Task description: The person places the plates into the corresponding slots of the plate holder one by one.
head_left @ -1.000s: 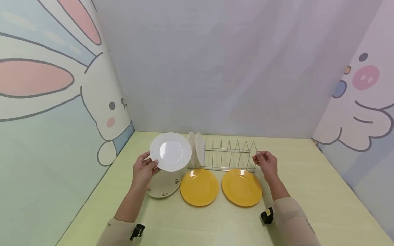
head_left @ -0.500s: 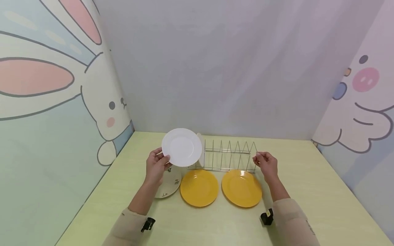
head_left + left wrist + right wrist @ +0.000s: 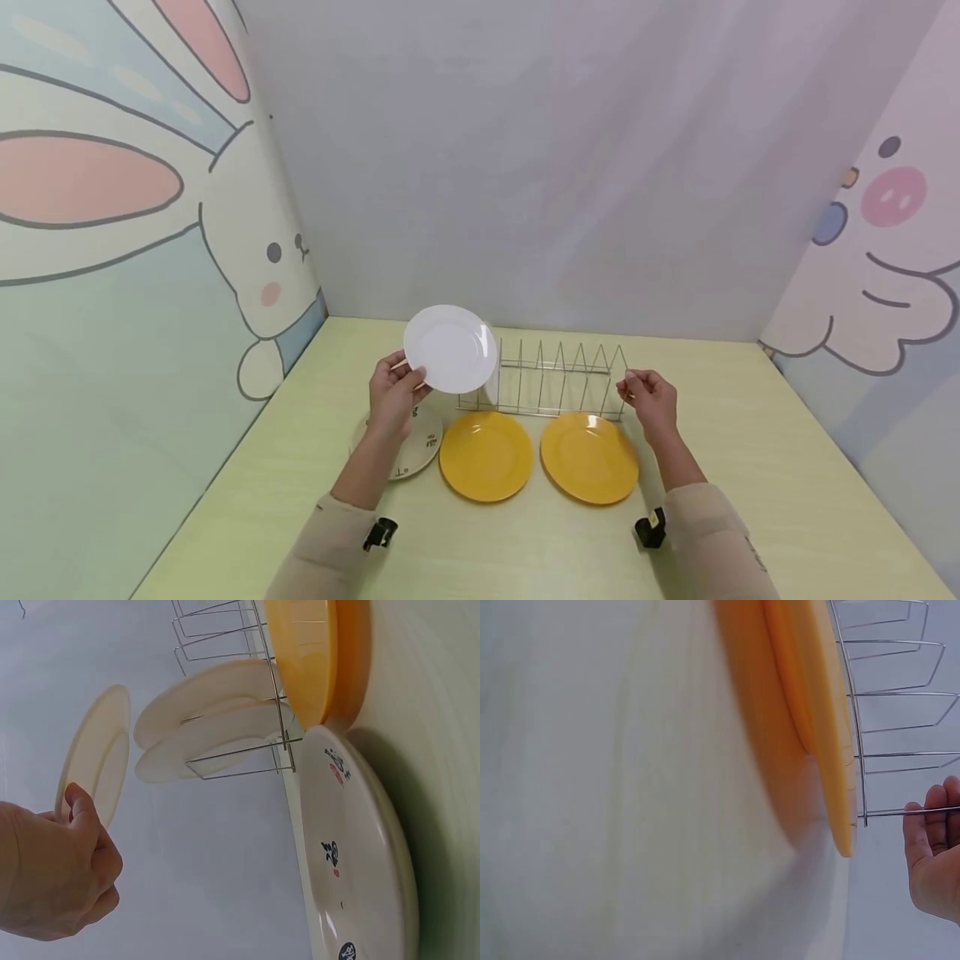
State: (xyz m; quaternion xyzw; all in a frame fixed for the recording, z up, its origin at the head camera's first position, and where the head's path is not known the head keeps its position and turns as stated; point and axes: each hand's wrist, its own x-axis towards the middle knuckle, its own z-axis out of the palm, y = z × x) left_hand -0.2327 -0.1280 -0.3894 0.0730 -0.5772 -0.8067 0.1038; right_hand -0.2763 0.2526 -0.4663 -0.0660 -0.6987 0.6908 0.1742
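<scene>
My left hand holds a white plate by its lower left rim, thumb on the face. The plate is raised and tilted before the left end of a wire dish rack. Two white plates stand upright in that end, one behind the other in the left wrist view; in the head view the held plate mostly hides them. My right hand pinches the end wire at the rack's right side. The rack's slots between that hand and the standing plates hold nothing.
Two yellow plates, a left one and a right one, lie in front of the rack on the pale table. A cream patterned plate lies left of them, partly under my left arm. A grey wall rises behind.
My left hand has carried the white plate right and slightly up, from left of the rack to over its left end, covering the standing plates. My right hand has stayed on the rack's end wire.
</scene>
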